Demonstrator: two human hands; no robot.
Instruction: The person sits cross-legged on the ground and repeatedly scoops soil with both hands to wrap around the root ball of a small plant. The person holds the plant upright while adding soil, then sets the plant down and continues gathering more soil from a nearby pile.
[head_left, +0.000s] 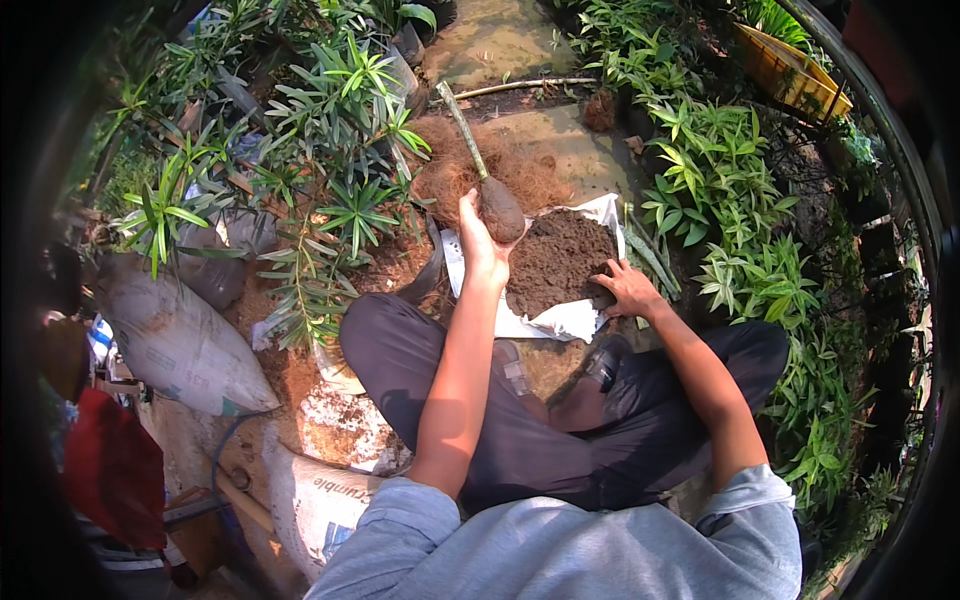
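My left hand (486, 241) grips a smooth lump of wet soil (501, 211) packed around the lower end of a green plant cutting (463, 131). The bare stem slants up and away from me. Below and to the right, a heap of dark moist soil (562, 255) lies on a white woven sack (577, 319). At the right edge of that heap rests my right hand (628, 289), fingers apart and fingertips touching the soil. Whether anything lies under those fingers is hidden.
Loose brown coconut fibre (442, 172) spreads behind the soil. More green cut stems (651, 255) lie to its right. Leafy potted plants (360, 142) crowd the left, with dense foliage (750, 225) opposite. Full sacks (180, 337) stand at left; a yellow crate (795, 75) sits far right.
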